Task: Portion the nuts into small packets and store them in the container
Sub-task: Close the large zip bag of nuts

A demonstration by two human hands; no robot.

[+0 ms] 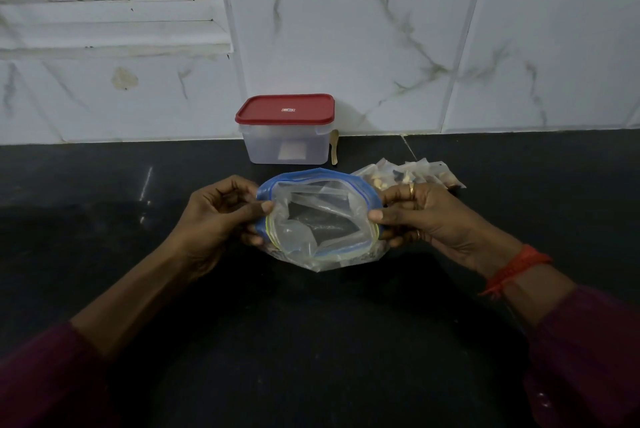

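The zip bag [318, 216] is low over the counter [104, 202], its blue-rimmed mouth stretched open left to right (contents unclear). The left hand [221, 216] pinches one end and the right hand [415, 216] the other. Filled small packets [412, 175] lie just beyond the right hand, and the lidded container [285, 140] stands behind.

I count one bag [318, 220], pinched between two hands: left hand [221, 216] and right hand [426, 216]. One container [285, 147], with one red lid [285, 110]. One spoon [334, 147]. The packets [405, 176] overlap, four or five; I cannot tell exactly. Two rings [411, 189] on my right hand, one red wristband [516, 266].
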